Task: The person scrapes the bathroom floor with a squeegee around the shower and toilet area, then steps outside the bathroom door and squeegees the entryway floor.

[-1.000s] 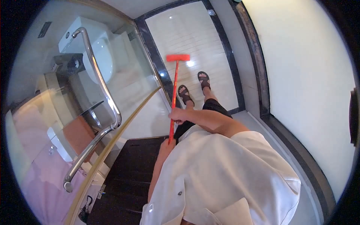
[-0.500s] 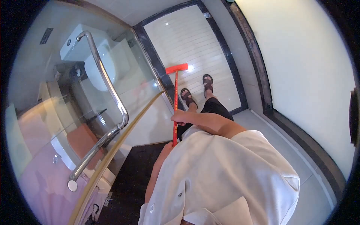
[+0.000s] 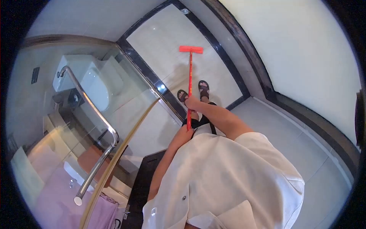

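A red mop [image 3: 190,72] with a wide, bar-shaped head stretches forward from my body over the pale floor panel [image 3: 152,40]. Its head [image 3: 190,49] lies near the middle of that panel; whether it is sponge or bristle I cannot tell. My right hand [image 3: 191,103] is closed around the handle just above my sandals. Lower down, near the front of my shirt, my left hand [image 3: 185,133] is at the handle's end, its fingers partly hidden.
Dark stone edging [image 3: 225,63] frames the floor panel, with a drain [image 3: 185,11] in the far corner. To the left, a glass partition bears a metal bar handle [image 3: 89,99]; a toilet [image 3: 95,89] shows through it. A bright frosted panel [image 3: 301,45] fills the right side.
The mop head has moved forward and to the right, away from the dark left edging onto the panel's middle. Both hands have shifted right with the handle, and the camera view has turned slightly.
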Demonstrator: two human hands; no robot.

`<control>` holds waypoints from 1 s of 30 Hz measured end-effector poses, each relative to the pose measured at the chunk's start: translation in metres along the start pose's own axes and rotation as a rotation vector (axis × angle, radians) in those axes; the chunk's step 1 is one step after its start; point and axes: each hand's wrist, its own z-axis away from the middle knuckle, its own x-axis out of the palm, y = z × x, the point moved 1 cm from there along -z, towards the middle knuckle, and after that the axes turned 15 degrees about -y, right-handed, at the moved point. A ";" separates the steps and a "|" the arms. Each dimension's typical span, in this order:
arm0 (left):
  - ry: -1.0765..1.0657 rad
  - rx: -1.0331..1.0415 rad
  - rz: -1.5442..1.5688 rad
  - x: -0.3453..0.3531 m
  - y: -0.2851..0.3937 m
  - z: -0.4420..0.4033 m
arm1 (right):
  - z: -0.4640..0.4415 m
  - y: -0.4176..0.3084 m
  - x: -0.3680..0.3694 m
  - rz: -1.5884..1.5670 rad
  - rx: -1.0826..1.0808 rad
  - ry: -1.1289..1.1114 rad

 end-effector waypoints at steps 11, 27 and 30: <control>0.046 -0.297 -0.361 0.008 0.024 0.000 | 0.034 0.021 0.060 -0.438 0.139 -0.062; 0.077 -0.200 -0.265 0.019 0.007 0.018 | 0.068 -0.017 -0.029 -1.591 0.502 -0.470; 0.055 -0.240 -0.353 0.022 0.029 -0.007 | 0.081 0.013 -0.008 -0.928 0.350 0.043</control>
